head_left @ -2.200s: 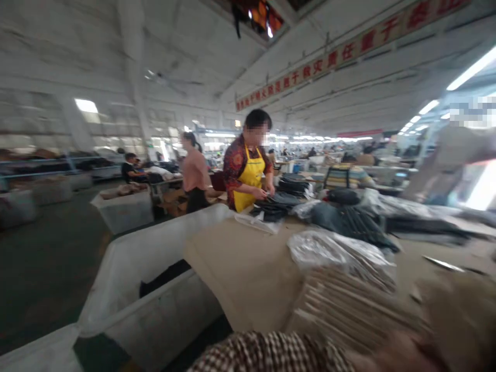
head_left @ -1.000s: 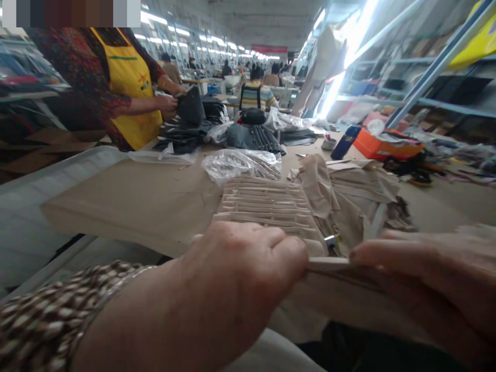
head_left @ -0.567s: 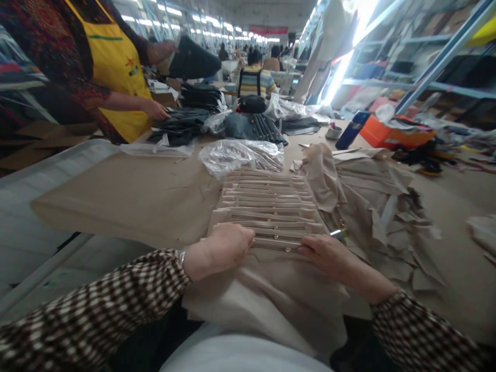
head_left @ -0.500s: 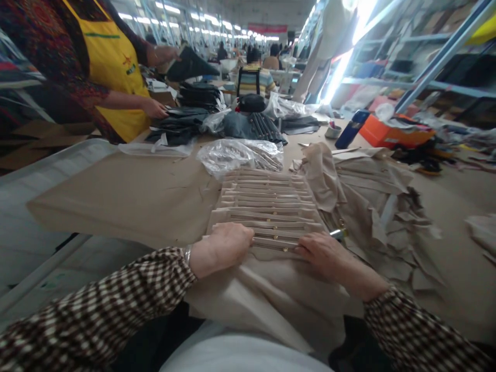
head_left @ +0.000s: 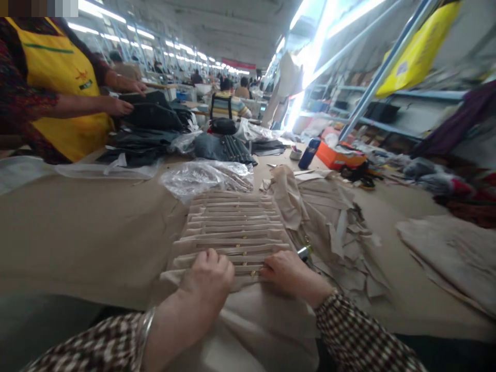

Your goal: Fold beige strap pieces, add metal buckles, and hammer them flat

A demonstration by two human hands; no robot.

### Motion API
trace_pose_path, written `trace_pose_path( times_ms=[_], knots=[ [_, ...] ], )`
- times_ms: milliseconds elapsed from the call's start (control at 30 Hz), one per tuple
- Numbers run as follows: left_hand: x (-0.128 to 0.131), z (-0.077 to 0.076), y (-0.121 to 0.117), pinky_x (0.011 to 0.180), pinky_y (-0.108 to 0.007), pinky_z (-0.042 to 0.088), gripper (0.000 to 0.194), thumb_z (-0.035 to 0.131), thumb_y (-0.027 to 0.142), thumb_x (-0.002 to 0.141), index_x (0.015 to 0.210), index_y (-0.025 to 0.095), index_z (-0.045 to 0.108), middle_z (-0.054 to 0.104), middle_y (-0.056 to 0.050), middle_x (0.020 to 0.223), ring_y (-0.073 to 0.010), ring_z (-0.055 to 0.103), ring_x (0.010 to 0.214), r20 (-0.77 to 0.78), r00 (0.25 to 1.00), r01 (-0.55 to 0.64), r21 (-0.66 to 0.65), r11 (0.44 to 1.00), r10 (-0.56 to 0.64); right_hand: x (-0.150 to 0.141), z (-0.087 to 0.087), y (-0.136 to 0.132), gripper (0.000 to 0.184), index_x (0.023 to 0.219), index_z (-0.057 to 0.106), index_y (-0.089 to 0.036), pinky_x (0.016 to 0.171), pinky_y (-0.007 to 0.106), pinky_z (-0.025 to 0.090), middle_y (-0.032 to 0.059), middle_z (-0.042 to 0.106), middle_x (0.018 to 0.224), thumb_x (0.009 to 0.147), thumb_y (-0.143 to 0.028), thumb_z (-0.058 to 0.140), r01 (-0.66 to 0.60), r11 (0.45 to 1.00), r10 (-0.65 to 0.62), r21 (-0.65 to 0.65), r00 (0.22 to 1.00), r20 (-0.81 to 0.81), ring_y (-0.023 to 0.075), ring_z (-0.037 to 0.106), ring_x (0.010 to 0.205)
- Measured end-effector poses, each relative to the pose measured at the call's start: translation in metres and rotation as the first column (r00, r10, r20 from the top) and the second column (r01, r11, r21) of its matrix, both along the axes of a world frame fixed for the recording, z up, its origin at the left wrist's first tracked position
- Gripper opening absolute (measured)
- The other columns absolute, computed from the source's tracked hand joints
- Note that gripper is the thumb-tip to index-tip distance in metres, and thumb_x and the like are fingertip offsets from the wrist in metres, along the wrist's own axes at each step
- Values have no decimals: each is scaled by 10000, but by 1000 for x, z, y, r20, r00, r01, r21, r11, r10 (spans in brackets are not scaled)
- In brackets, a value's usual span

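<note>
Beige fabric pieces with zippers (head_left: pixel 236 226) lie in an overlapping stack in front of me, their zipper strips showing as rows with small gold pulls. My left hand (head_left: pixel 211 279) is closed on the left part of the nearest piece, fingers curled over its edge. Around the right end of the same zipper strip, my right hand (head_left: pixel 289 271) pinches the fabric; its fingertips are partly hidden. Loose beige cloth (head_left: pixel 267 315) from this piece hangs down toward my lap. A small shiny metal tool (head_left: pixel 304 252) rests just beyond my right hand, its kind unclear.
Crumpled beige cloth (head_left: pixel 333 217) lies to the right and clear plastic bags (head_left: pixel 205 175) behind the stack. Farther back stand a blue bottle (head_left: pixel 309 154) and an orange box (head_left: pixel 337 156). At the left, a person in a yellow apron (head_left: pixel 65 77) handles dark garments (head_left: pixel 151 113).
The view has turned right and tilted up a little. Both my hands remain at the nearest zippered piece, the left one now more bent. The co-worker has lowered a dark garment onto the pile.
</note>
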State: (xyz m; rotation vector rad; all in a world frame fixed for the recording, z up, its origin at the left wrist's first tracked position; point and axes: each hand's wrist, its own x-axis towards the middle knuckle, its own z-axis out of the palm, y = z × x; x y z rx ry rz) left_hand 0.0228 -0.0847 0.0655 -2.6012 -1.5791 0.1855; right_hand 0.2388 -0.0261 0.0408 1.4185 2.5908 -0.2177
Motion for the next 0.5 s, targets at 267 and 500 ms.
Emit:
trace_pose_path(
  times_ms=[267,500],
  knots=[
    [12,-71,-5,915,-497,490,352,490,292,956,1266,172,607,597,-145,1317,-348,568,1161,123,936,341,-68,938,-331,29,16,32,205,858,712,-213,627,208,406,9,724,824,907,-357,574,7,997,5,76,988,-152,130,653,742],
    [-5,-107,-13,966,-467,443,360,446,235,973,1311,233,569,588,-78,1353,-319,548,1204,109,926,350,114,930,-362,131,65,182,272,1027,682,-77,882,340,453,198,664,1100,948,-120,425,271,892,-297,363,955,16,237,610,1031]
  ],
)
